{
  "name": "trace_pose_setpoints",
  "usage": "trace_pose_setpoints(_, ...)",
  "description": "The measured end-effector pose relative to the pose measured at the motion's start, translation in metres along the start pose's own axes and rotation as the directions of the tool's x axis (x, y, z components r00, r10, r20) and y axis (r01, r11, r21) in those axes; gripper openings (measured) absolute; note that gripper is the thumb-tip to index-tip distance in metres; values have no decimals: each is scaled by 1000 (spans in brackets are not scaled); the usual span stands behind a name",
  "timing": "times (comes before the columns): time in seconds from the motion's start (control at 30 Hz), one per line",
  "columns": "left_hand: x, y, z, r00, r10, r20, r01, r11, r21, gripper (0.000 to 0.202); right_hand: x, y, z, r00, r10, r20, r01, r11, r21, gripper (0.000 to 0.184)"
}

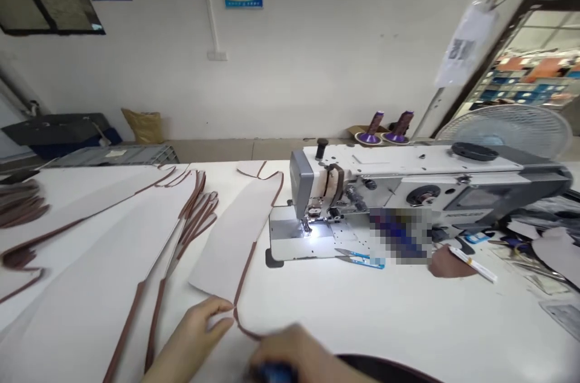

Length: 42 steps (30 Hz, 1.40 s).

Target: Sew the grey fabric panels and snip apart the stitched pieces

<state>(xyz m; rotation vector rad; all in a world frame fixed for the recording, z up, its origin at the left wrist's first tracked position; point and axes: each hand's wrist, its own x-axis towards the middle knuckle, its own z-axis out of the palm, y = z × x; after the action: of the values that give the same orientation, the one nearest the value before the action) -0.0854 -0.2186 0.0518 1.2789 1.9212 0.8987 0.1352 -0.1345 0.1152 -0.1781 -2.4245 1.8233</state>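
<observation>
- Two hands sit at the near edge of the worktop [399,316], the left hand [193,337] nearer the panel [231,238], the right hand [290,356] lower and further right.
- Left hand: fingers extended and slightly curved, tips at the panel's lower corner, touching or just beside the brown binding [244,277]; whether they pinch it, I cannot tell.
- Right hand: blurred, curled over something blue [272,373] at the bottom of the view; what that is and how firmly it is held, I cannot tell.
- Panel: pale, lying flat on the worktop, its long axis running from the left hand up and to the right, towards the far edge, with its top end left of the sewing machine [408,180].
- Binding: follows the panel's right edge, then leaves the lower corner as a loose strip [247,330], running down and right towards the right hand.
- Beyond: more bound panels [86,250] lie at left; blue-handled snips [357,259] lie in front of the machine.
</observation>
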Motion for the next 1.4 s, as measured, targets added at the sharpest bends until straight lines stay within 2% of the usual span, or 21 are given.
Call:
trace_pose_setpoints(0.07, -32, -1, 5, 998, 66, -21, -64, 995, 82, 15, 6, 12, -16, 993, 47, -112, -55, 996, -65, 52)
trace_pose_setpoints(0.1, -45, 0, 8, 993, 101, -60, -94, 989, 115, 15, 10, 21, -20, 986, 107, -126, -118, 989, -87, 55)
trace_pose_setpoints(0.2, -68, 4, 15, 938, 214, -272, -151, 960, 236, 16, 25, 53, -20, 949, 314, 37, -314, 950, -4, 60)
trace_pose_setpoints(0.27, -74, 6, 19, 884, 287, -369, -174, 934, 312, 15, 32, 69, -13, 915, 369, 162, -388, 916, 105, 59)
trace_pose_setpoints(0.33, -75, 8, 19, 865, 330, -377, -208, 921, 330, 15, 37, 78, -8, 891, 386, 241, -436, 875, 212, 61)
trace_pose_setpoints(0.4, -75, 8, 18, 880, 341, -330, -246, 923, 297, 15, 41, 81, -5, 871, 392, 295, -473, 830, 295, 63)
trace_pose_setpoints(0.53, -73, 3, 15, 913, 298, -279, -243, 946, 215, 10, 47, 77, -6, 878, 339, 337, -462, 785, 413, 62)
trace_pose_setpoints(0.67, -73, -1, 14, 933, 224, -282, -194, 972, 129, 13, 48, 75, -3, 903, 294, 313, -415, 783, 463, 60)
trace_pose_setpoints(0.8, -73, -1, 15, 953, 116, -280, -102, 993, 63, 17, 46, 70, 2, 954, 248, 169, -292, 898, 330, 54)
trace_pose_setpoints(0.9, -73, -1, 15, 953, 104, -286, -95, 995, 44, 18, 46, 64, 7, 969, 236, 74, -247, 946, 210, 55)
trace_pose_setpoints(1.03, -73, -2, 16, 949, 123, -289, -113, 992, 51, 16, 47, 63, 17, 971, 240, 2, -236, 949, 208, 56)
trace_pose_setpoints(1.13, -74, -2, 15, 948, 121, -295, -111, 993, 51, 15, 44, 67, 20, 963, 271, 3, -261, 924, 281, 57)
trace_pose_setpoints(1.3, -76, -1, 11, 942, 90, -323, -84, 996, 31, 16, 33, 73, 6, 972, 224, 68, -231, 873, 429, 51)
trace_pose_setpoints(1.37, -74, 0, 14, 938, 87, -334, -84, 996, 25, 15, 38, 77, -2, 960, 281, -9, -247, 857, 453, 53)
trace_pose_setpoints(1.4, -72, 1, 17, 940, 87, -331, -86, 996, 18, 15, 44, 80, -5, 935, 343, -93, -267, 850, 454, 53)
